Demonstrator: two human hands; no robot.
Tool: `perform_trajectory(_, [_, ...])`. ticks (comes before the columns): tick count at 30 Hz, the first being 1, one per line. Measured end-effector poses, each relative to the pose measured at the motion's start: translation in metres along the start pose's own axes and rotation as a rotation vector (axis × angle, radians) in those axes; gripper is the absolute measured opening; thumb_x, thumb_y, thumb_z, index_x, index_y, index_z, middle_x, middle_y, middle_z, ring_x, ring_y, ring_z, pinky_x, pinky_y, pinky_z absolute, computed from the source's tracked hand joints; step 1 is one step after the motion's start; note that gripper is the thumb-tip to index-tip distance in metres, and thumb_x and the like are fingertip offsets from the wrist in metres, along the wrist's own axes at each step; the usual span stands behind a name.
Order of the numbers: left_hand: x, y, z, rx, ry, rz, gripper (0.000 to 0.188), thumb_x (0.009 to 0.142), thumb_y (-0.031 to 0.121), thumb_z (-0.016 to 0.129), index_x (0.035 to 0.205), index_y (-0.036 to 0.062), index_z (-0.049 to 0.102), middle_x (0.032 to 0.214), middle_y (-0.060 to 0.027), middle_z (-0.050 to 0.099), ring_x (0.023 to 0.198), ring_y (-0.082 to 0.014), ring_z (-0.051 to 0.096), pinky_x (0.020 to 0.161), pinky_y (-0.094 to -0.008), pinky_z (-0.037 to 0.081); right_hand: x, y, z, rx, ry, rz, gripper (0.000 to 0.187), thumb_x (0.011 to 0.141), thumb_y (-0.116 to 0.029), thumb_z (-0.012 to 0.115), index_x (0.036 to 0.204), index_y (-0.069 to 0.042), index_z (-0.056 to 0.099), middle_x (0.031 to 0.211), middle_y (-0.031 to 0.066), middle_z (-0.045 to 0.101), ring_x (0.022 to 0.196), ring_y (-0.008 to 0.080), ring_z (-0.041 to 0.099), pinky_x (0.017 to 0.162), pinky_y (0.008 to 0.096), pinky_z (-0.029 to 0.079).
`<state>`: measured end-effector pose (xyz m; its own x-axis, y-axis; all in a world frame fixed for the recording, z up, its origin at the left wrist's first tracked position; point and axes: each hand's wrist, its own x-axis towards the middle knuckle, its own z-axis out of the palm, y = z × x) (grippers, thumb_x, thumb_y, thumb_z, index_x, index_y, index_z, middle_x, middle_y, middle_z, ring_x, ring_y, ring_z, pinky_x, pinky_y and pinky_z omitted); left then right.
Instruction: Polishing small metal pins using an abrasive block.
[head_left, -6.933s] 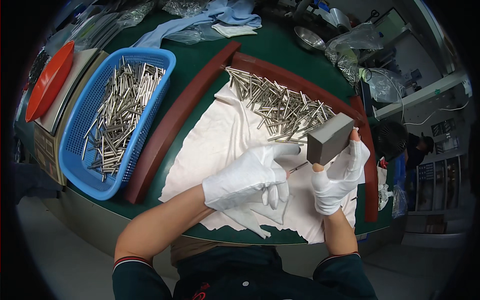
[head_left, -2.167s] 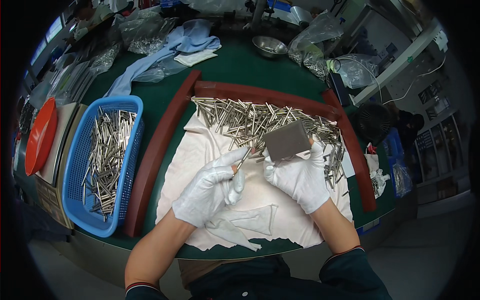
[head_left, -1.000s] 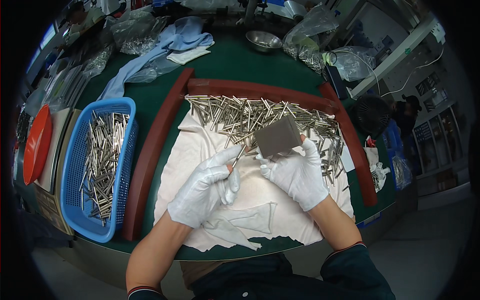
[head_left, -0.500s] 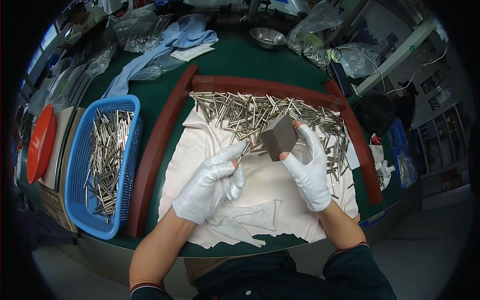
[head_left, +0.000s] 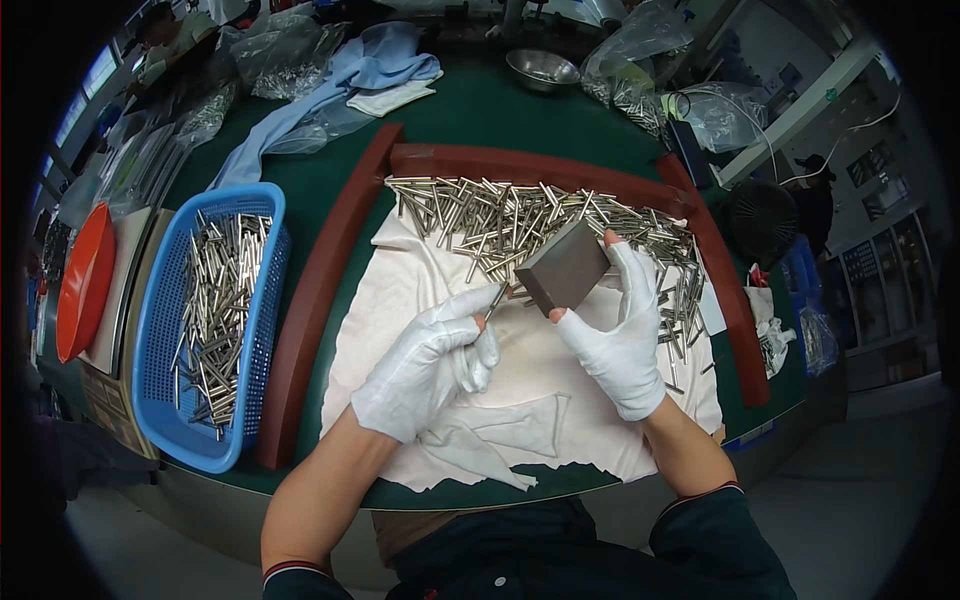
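Both hands wear white gloves with some bare fingertips. My left hand (head_left: pixel 437 352) is closed, pinching a slim metal pin (head_left: pixel 497 297) between thumb and forefinger. In my right hand (head_left: pixel 622 335) a dark grey-brown rectangular block (head_left: pixel 566 268) is gripped by its edges, tilted, with one corner close to the pin. Whether pin and block touch, I cannot tell. Beyond the hands, a heap of shiny metal pins (head_left: pixel 520 215) lies on a pale pink cloth (head_left: pixel 380 300). A crumpled white cloth piece (head_left: pixel 495 435) rests on it near the table's front edge.
Dark red bars (head_left: pixel 540 170) frame the cloth at the back and both sides. To the left stands a blue basket (head_left: pixel 150 370) holding more pins, beside a red tray (head_left: pixel 84 285). A metal bowl (head_left: pixel 542 72), a blue cloth (head_left: pixel 385 65) and plastic bags (head_left: pixel 635 65) lie further back.
The block has tilted over in my right hand, so more of its broad face shows. My left hand keeps its pinch on the pin. The whole view has shifted slightly.
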<state>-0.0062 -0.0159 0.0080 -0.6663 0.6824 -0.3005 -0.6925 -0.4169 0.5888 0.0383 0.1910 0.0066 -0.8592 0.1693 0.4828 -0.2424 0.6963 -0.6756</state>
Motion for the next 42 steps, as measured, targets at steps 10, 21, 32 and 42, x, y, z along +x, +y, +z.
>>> perform_trajectory(10, [0.004, -0.003, -0.004, 0.092, 0.019, -0.014, 0.050, 0.088, 0.006, 0.040, 0.137, -0.0020, 0.035, 0.072, -0.0054, 0.058, 0.059, -0.0112, 0.055, 0.053, -0.0232, 0.044, 0.000, 0.000, -0.001, -0.063, 0.032, -0.135, 0.083, 0.062, -0.013, 0.077, 0.133, 0.001, 0.036, 0.115, 0.0160, 0.045, 0.104, 0.0274, 0.049, 0.090, 0.0360, 0.040])
perform_trajectory(21, [0.004, -0.007, -0.012, -0.066, 0.052, -0.008, 0.041, 0.089, -0.003, 0.044, 0.130, -0.0052, 0.044, 0.124, -0.0103, 0.055, 0.077, -0.0079, 0.061, 0.062, -0.0180, 0.051, 0.011, 0.003, -0.006, 1.493, -0.163, 0.745, 0.077, 0.082, -0.059, 0.055, 0.128, 0.001, 0.041, 0.122, 0.0163, 0.050, 0.107, 0.0307, 0.053, 0.086, 0.0443, 0.047])
perform_trajectory(32, [0.004, -0.002, -0.004, 0.118, 0.088, 0.005, 0.049, 0.088, 0.006, 0.040, 0.135, -0.0068, 0.035, 0.072, -0.0081, 0.060, 0.057, -0.0128, 0.057, 0.051, -0.0243, 0.050, 0.011, 0.017, -0.003, 1.766, -0.176, 1.006, 0.080, 0.079, -0.057, 0.058, 0.131, 0.001, 0.038, 0.121, 0.0224, 0.047, 0.104, 0.0315, 0.053, 0.085, 0.0428, 0.047])
perform_trajectory(42, [0.004, -0.004, -0.007, 0.147, 0.058, 0.023, 0.050, 0.089, 0.007, 0.040, 0.136, -0.0074, 0.033, 0.072, -0.0081, 0.059, 0.058, -0.0121, 0.056, 0.052, -0.0234, 0.048, 0.007, 0.016, -0.001, 1.551, -0.193, 0.773, 0.058, 0.084, -0.044, 0.062, 0.120, -0.002, 0.048, 0.118, 0.0118, 0.052, 0.106, 0.0247, 0.052, 0.088, 0.0373, 0.044])
